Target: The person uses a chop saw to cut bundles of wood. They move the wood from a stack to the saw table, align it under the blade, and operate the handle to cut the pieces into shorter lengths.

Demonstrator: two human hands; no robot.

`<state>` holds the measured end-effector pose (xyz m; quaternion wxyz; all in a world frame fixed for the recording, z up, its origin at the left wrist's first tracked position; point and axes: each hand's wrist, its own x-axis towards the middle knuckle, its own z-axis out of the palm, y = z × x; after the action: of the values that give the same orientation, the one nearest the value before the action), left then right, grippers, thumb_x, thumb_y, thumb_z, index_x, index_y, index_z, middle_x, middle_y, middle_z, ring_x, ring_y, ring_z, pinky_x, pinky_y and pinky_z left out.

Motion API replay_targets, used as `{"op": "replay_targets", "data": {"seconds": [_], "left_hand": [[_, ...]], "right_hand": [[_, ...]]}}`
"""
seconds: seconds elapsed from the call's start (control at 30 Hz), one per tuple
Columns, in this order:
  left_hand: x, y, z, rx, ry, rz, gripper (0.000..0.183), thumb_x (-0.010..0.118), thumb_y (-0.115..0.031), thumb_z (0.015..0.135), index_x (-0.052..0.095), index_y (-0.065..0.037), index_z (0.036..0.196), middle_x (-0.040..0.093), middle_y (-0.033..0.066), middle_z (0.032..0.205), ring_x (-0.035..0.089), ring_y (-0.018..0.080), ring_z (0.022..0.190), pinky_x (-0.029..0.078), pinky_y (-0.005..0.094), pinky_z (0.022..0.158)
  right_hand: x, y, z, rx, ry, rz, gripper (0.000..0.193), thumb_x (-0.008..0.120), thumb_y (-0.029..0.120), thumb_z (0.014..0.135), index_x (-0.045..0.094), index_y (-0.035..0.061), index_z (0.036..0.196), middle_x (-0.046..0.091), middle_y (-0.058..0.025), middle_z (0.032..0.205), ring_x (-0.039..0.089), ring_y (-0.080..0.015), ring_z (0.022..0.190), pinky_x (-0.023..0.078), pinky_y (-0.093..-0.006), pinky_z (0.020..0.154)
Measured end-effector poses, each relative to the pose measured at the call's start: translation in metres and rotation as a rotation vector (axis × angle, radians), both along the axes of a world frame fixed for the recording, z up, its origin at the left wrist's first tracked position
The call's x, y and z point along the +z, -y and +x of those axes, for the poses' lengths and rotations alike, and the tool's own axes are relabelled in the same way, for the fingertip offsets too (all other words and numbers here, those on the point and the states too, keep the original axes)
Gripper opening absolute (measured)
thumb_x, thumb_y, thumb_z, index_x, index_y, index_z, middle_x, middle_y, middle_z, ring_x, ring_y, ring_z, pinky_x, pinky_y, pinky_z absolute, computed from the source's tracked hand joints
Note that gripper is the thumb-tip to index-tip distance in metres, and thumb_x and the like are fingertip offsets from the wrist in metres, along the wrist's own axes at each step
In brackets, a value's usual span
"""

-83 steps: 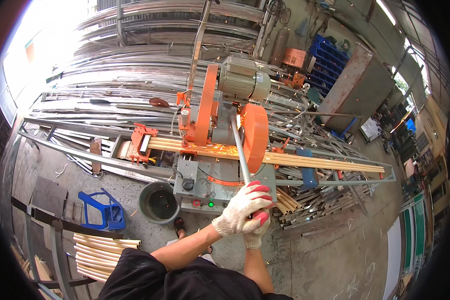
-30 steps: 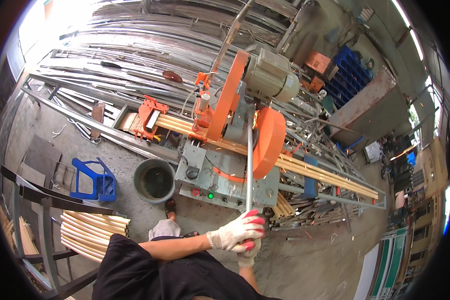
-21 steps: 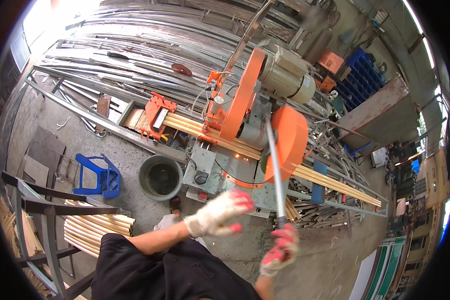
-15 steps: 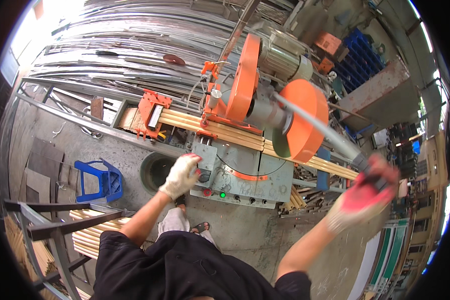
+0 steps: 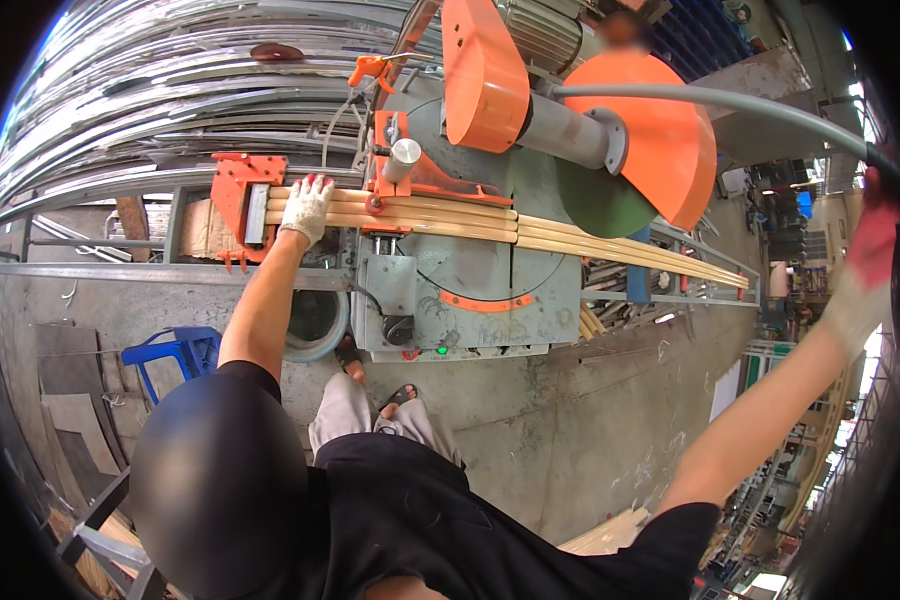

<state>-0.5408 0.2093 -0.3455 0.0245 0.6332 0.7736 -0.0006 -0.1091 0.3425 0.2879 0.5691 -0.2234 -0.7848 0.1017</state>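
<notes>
Gloved in white with red fingertips, my left hand (image 5: pixel 308 210) lies across a row of several slim tan bars (image 5: pixel 440 220), its fingers hooked over their far edge. Just left of it stands the orange end stop (image 5: pixel 245 200) with a metal face. My right hand (image 5: pixel 870 240), gloved too, is closed round the dark grip of a long grey lever (image 5: pixel 720 95) at the far right; that grip is partly hidden. The lever joins a cut-off saw with an orange blade guard (image 5: pixel 655 130). Its dark green disc (image 5: pixel 595 195) hangs raised beyond the bars. A seam crosses the bars at mid-table.
The grey machine table (image 5: pixel 470 275) carries an orange curved scale (image 5: pixel 487 304). A round bin (image 5: pixel 315 325) and a blue stool (image 5: pixel 175 355) stand on the floor at left. Long metal profiles (image 5: pixel 150 95) lie piled at the back. A blurred dark shape covers the lower left.
My left hand has moved from the front of the machine onto the bars by the end stop. My right hand and the lever's end have moved up and right. The view has shifted.
</notes>
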Motion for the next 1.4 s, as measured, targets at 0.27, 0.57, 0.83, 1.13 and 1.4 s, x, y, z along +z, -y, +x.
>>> {"op": "replay_targets", "data": {"seconds": [0.27,0.57,0.83,1.13,1.4], "left_hand": [[0.002,-0.028,-0.012,-0.163,0.004,-0.179,0.076,0.081,-0.014,0.066,0.052,-0.008,0.136,0.063,0.0149,0.118,0.060,0.0336,0.113,0.045,0.0442,0.099],[0.014,-0.043,-0.017,-0.174,0.021,-0.304,0.073,0.087,-0.017,0.059,0.055,-0.009,0.123,0.064,0.0153,0.115,0.062,0.0334,0.111,0.046,0.0448,0.097],[-0.003,-0.031,-0.017,-0.146,0.050,-0.185,0.058,0.078,-0.013,0.068,0.055,-0.007,0.121,0.066,0.0163,0.111,0.064,0.0359,0.107,0.048,0.0464,0.093],[0.076,0.036,0.016,-0.146,0.128,0.025,0.044,0.072,-0.010,0.073,0.060,-0.008,0.116,0.067,0.0138,0.102,0.065,0.0351,0.100,0.049,0.0481,0.087],[0.180,0.343,0.109,0.298,0.258,0.059,0.046,0.077,-0.012,0.071,0.063,-0.006,0.115,0.068,0.0187,0.102,0.066,0.0400,0.097,0.052,0.0499,0.085]], "right_hand": [[-0.473,0.140,0.059,-0.175,0.748,-1.850,0.022,0.063,0.020,0.099,0.075,0.0018,0.104,0.077,-0.0076,0.088,0.070,-0.0124,0.073,0.057,-0.0281,0.063],[-0.721,0.186,0.111,-0.780,1.192,-1.255,0.037,0.067,0.035,0.092,0.075,-0.0004,0.091,0.071,-0.0303,0.094,0.070,-0.0482,0.094,0.056,-0.0557,0.083],[-0.659,0.187,0.103,-0.739,1.003,-1.448,0.055,0.066,0.052,0.090,0.077,0.0001,0.103,0.072,-0.0309,0.104,0.069,-0.0469,0.104,0.054,-0.0534,0.091],[-0.653,0.245,0.199,-0.501,1.317,-1.472,0.052,0.069,0.051,0.085,0.077,0.0076,0.112,0.074,-0.0232,0.114,0.071,-0.0405,0.110,0.055,-0.0482,0.095],[-0.768,0.291,0.312,-0.145,1.136,-1.581,0.032,0.070,0.030,0.088,0.077,0.0050,0.106,0.077,-0.0127,0.087,0.073,-0.0213,0.070,0.059,-0.0358,0.060]]}}
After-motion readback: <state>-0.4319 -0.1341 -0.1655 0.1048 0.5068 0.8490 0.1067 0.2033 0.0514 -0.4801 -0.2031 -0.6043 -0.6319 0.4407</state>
